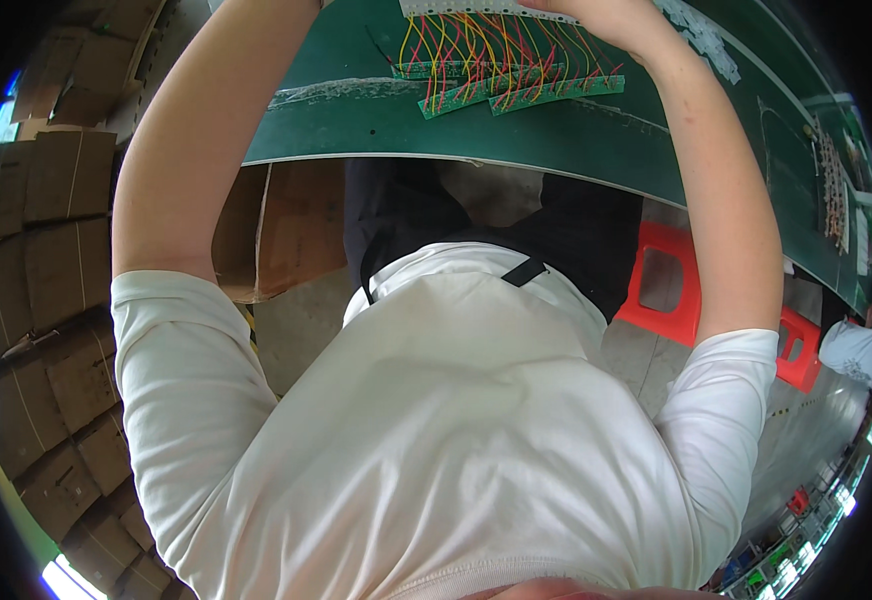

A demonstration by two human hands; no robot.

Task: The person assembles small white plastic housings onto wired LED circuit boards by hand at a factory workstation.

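Wires [475,42] already link white strip [456,8] to green boards [566,92]; anything left cannot be told. Right hand [611,16] touches strip, fingers' closure unclear; left hand unseen.

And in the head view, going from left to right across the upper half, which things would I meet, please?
Stacked cardboard boxes, left forearm, green circuit boards with red and yellow wires, right forearm, row of small parts.
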